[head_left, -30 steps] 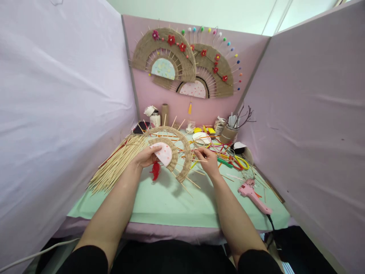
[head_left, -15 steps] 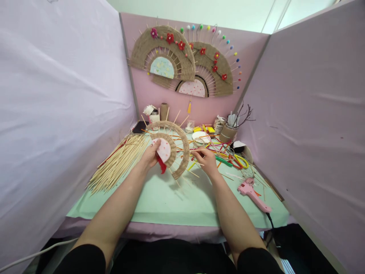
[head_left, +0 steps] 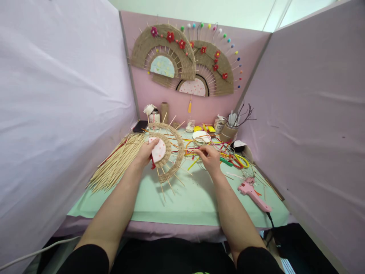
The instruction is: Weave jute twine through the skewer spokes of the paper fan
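My left hand [head_left: 146,151] grips a half-round woven fan [head_left: 179,155] at its centre, thumb on the pink dotted half-circle of cloth [head_left: 157,150]. Two bands of tan twine run around thin wooden sticks, whose bare ends poke out past the outer band. A bit of red tassel [head_left: 153,166] shows under the left hand. To the right of the outer band, my right hand [head_left: 210,158] has thumb and fingertips pinched together. What lies in that pinch is too fine to make out against the clutter behind it.
Many thin wooden sticks [head_left: 118,163] lie at left. Coloured pipe cleaners [head_left: 242,161] and a white lid [head_left: 201,136] are behind the right hand. A pink glue gun [head_left: 253,195] with a cord lies at right. Finished fans [head_left: 162,45] hang on the back panel.
The fan has moved left and turned, its lower end swinging toward the left. My right hand has shifted slightly right, farther from the outer band, fingers still pinched.
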The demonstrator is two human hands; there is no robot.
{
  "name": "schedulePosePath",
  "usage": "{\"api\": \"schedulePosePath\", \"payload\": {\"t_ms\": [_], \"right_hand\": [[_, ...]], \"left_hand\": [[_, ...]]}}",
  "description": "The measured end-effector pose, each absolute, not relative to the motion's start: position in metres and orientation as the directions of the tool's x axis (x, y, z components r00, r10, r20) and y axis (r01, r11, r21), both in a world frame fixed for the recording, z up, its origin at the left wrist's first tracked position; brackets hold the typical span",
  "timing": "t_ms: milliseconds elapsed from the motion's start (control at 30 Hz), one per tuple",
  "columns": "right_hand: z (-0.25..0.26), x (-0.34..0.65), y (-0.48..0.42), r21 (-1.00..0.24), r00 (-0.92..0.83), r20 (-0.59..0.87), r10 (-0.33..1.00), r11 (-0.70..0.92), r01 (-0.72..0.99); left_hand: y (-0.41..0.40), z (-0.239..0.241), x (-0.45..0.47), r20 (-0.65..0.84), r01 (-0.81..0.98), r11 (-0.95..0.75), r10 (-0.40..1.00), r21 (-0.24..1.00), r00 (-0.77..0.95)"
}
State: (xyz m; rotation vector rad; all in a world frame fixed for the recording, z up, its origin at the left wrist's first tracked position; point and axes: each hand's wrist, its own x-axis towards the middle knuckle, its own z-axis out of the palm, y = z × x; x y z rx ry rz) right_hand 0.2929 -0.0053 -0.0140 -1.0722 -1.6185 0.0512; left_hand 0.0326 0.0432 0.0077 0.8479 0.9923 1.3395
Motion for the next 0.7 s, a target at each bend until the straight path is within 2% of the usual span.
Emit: {"api": "schedulePosePath", "payload": {"t_ms": [167,333,700], "right_hand": [[-0.011,0.295,-0.007,-0.535,0.074,0.779,0.623,0.597,0.598],[-0.009,0.295,-0.006,-0.541,0.051,0.777,0.628,0.623,0.565],[-0.011,0.285,-0.009,-0.669,0.011,0.647,0.763,0.56,0.488]], "left_hand": [[0.046,0.008,0.028,-0.113,-0.346,0.092,0.993,0.934,-0.042],[0.043,0.008,0.027,-0.142,-0.313,0.144,0.989,0.939,0.029],[0.037,0.008,0.031,-0.229,-0.312,0.288,0.95,0.905,0.211]]}}
